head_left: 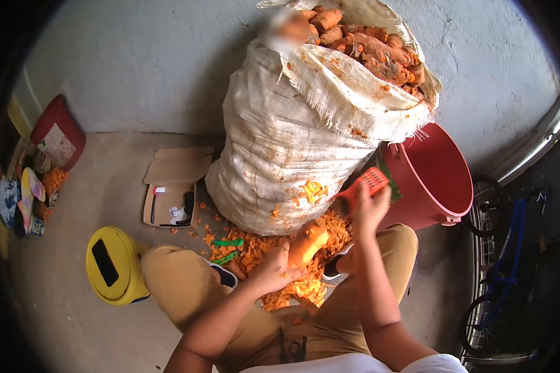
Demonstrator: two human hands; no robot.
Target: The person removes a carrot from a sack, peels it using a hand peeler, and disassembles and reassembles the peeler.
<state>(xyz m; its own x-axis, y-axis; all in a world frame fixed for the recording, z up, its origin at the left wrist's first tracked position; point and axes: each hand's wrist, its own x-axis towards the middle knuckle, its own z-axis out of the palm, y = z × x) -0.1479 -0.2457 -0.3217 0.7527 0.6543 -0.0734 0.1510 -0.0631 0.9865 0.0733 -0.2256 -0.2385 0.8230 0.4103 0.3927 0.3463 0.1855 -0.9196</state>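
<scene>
We see one peeled orange root [308, 244] held low above the floor, between the knees; the left hand [279, 273] has its grip curled round the near end, presumably to steady it and leave the far end bare. The right hand [371, 211] closes its grip on one red tool [374, 180], raised apart from the root. Beneath lie orange scraps [255, 248], too many for us to count, and two green strips [228, 242]. Just beyond stands one white sack [274, 137], its rim folded back, perhaps for easy reach; its roots [379, 53] overlap too much to count. Further out, we count two red buckets [389, 214], one open carton [183, 168] and one yellow tub [126, 252] carrying one dark phone [105, 262].
</scene>
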